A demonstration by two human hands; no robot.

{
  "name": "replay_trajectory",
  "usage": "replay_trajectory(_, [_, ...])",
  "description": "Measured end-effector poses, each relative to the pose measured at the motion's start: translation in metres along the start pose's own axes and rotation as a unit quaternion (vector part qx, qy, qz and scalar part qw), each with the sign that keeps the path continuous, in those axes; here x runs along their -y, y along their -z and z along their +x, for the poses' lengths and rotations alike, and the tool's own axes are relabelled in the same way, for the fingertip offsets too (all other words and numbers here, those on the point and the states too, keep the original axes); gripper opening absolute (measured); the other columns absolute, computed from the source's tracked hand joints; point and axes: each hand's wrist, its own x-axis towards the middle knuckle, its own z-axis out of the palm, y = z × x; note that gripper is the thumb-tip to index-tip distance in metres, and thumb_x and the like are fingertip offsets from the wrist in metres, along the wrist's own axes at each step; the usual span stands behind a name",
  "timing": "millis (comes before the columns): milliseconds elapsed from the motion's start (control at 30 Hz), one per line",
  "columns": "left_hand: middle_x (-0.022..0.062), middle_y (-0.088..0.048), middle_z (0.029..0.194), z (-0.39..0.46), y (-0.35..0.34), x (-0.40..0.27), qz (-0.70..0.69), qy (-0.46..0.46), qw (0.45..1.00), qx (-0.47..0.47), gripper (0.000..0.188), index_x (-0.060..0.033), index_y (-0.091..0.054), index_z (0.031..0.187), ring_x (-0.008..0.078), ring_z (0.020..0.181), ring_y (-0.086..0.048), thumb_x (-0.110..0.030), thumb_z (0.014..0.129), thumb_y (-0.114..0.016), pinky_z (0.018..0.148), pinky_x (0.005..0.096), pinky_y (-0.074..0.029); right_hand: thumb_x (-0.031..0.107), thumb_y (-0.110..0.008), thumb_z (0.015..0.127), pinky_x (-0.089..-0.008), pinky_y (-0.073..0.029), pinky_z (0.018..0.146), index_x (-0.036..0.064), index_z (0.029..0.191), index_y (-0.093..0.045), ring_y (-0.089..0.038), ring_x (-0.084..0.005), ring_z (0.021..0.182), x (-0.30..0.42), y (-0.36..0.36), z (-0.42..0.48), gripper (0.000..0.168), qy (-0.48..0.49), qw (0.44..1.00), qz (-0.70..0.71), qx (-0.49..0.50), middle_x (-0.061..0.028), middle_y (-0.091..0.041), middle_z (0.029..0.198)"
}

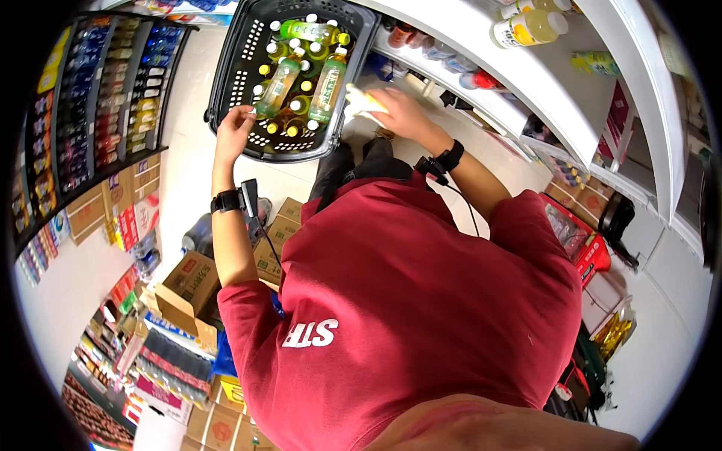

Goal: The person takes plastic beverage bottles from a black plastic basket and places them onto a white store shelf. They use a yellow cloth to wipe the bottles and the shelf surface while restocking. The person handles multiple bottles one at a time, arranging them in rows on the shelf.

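A black plastic shopping basket (225, 84) holds several drink bottles, most standing upright with white or yellow caps. Three bottles lie over them: one green bottle (307, 31) across the far end, another (279, 84) slanting in the middle and a third (329, 84) along the right side. At the basket's near left, my left hand (236, 125) has its fingers bent by a white cap at the slanting bottle's lower end; whether it grips anything is unclear. Just right of the basket rim, my right hand (397, 111) holds a crumpled white and yellow cloth (364, 103).
White shelving (479, 101) with bottles curves along the right. A dark rack (93, 107) full of packaged drinks stands on the left, cardboard boxes (87, 214) below it. An opened carton (189, 282) and more boxes (276, 242) are beside my left arm.
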Motion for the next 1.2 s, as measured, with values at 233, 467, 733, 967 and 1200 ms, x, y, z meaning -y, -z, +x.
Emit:
replay_trajectory(233, [0.0264,-0.063,0.113,0.091,-0.054,0.037,0.175,-0.099,0.979,-0.039,0.049,0.0030,-0.058,0.120,0.0418,0.107,-0.061,-0.024,0.081,-0.073,0.093,0.0457,-0.049,0.022,-0.066,0.087,-0.0439,-0.050,0.080,0.007,0.120,-0.060,-0.062,-0.0369,0.094,0.025,-0.019,-0.012,0.036,-0.057,0.998,-0.024,-0.008,-0.0163,-0.066,0.104])
replay_trajectory(467, [0.0266,-0.061,0.118,0.140,-0.083,0.059,0.285,-0.024,0.957,0.046,0.063,-0.0004,-0.047,0.123,0.0433,0.107,-0.061,-0.035,0.080,-0.076,0.089,0.0489,-0.051,0.016,-0.068,0.083,-0.0440,-0.050,0.082,0.007,0.120,-0.060,-0.062,-0.0366,0.094,0.077,-0.043,-0.019,0.039,-0.130,0.990,-0.052,-0.032,-0.0155,-0.066,0.099])
replay_trajectory(733, [0.0263,-0.067,0.110,0.153,-0.071,0.061,0.291,0.014,0.948,0.131,0.075,0.0031,-0.045,0.118,0.0411,0.099,-0.067,-0.041,0.071,-0.082,0.081,0.0477,-0.054,0.011,-0.069,0.081,-0.0440,-0.050,0.084,0.005,0.121,-0.059,-0.062,-0.0373,0.095,0.127,-0.058,-0.018,0.042,-0.181,0.978,-0.038,-0.093,-0.0164,-0.066,0.102])
replay_trajectory(967, [0.0155,-0.069,0.100,0.098,-0.005,-0.033,0.019,-0.128,0.987,0.092,0.062,0.0028,-0.051,0.115,0.0227,0.088,-0.068,-0.028,0.074,-0.085,0.077,0.0346,-0.054,0.014,-0.065,0.090,-0.0375,-0.048,0.093,0.002,0.134,-0.052,-0.063,-0.0308,0.105,0.123,-0.036,0.012,0.047,-0.180,0.955,0.099,-0.212,-0.0160,-0.065,0.116])
replay_trajectory(1200, [0.0100,-0.062,0.117,0.004,0.032,-0.203,-0.267,-0.314,0.907,0.084,0.050,-0.0001,-0.048,0.128,0.0158,0.107,-0.058,-0.026,0.092,-0.070,0.093,0.0314,-0.047,0.024,-0.055,0.102,-0.0329,-0.047,0.095,-0.002,0.135,-0.046,-0.059,-0.0177,0.107,0.188,0.010,0.106,0.043,-0.074,0.894,0.385,-0.217,-0.0102,-0.063,0.118])
